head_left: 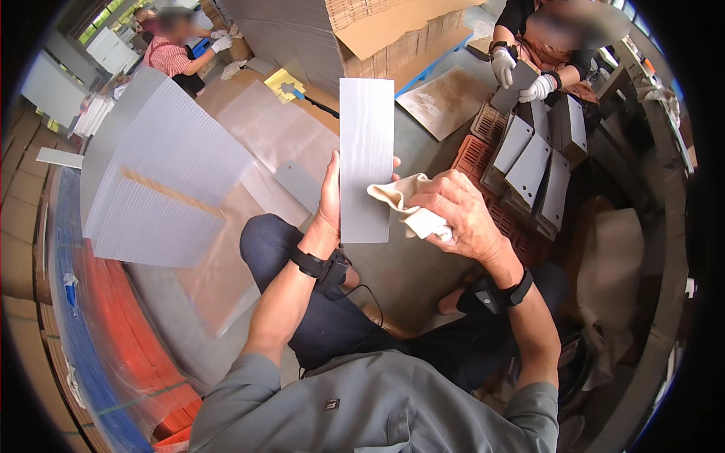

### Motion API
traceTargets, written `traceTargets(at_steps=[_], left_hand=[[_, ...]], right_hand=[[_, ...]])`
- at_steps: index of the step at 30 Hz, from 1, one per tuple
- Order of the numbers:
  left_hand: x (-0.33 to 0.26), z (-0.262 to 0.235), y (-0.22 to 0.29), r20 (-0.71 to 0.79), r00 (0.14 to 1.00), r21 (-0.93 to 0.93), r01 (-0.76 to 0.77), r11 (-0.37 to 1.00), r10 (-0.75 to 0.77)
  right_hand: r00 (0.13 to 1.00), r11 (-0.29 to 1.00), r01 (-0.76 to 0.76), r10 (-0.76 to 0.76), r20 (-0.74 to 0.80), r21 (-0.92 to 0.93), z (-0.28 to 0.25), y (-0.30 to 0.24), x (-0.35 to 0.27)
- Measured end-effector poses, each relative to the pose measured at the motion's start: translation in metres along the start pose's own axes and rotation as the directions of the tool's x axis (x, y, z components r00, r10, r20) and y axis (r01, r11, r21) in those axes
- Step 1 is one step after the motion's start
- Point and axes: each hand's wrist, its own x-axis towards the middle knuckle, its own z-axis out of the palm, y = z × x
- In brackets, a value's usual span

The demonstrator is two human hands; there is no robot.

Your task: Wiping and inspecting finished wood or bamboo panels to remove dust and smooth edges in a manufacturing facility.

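A long grey panel (pixel 365 158) with a faint wood-like grain stands upright in front of me. My left hand (pixel 330 198) grips it from behind by its edges; the thumb shows on the left side and fingertips on the right. In my right hand (pixel 461 219) a cream cloth (pixel 406 195) is bunched up between closed fingers. The cloth's loose end meets the right edge of the panel. On my left, a large fanned stack of similar grey panels (pixel 177 151) has one tan strip (pixel 170 190) in it.
Brown paper (pixel 219 264) and a single grey panel (pixel 296 185) lie on the floor ahead. Panels with holes (pixel 529 170) lean by orange crates (pixel 474 156) at right, where a gloved co-worker (pixel 521 75) handles one. Cardboard stacks (pixel 377 38) rise beyond; another person (pixel 177 57) works far left.
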Motion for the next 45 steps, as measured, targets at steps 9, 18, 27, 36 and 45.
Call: traceTargets(at_steps=[9, 18, 27, 36, 45], left_hand=[[-0.077, 0.007, -0.009, 0.061, 0.987, -0.108, 0.152, 0.982, -0.146], [-0.128, 0.01, 0.043, -0.174, 0.979, -0.079, -0.122, 0.989, 0.107], [-0.085, -0.038, 0.145, -0.68, 0.702, 0.071, -0.222, 0.972, 0.21], [-0.015, -0.126, 0.178, -0.527, 0.784, -0.023, -0.4, 0.916, 0.329], [0.002, -0.202, 0.174, -0.696, 0.716, -0.135, -0.206, 0.969, 0.055]], right_hand=[[0.991, 0.976, 0.122, -0.129, -0.033, -0.181, 0.035, -0.024, 0.092], [0.967, 0.957, -0.251, 0.241, -0.086, -0.145, 0.039, 0.061, 0.152], [0.924, 0.973, -0.199, 0.226, 0.308, -0.115, 0.137, 0.143, 0.219], [0.702, 0.936, -0.327, 0.336, 0.628, -0.135, 0.354, 0.298, 0.275], [0.679, 0.736, -0.666, 0.667, 0.308, -0.124, 0.518, 0.394, 0.375]])
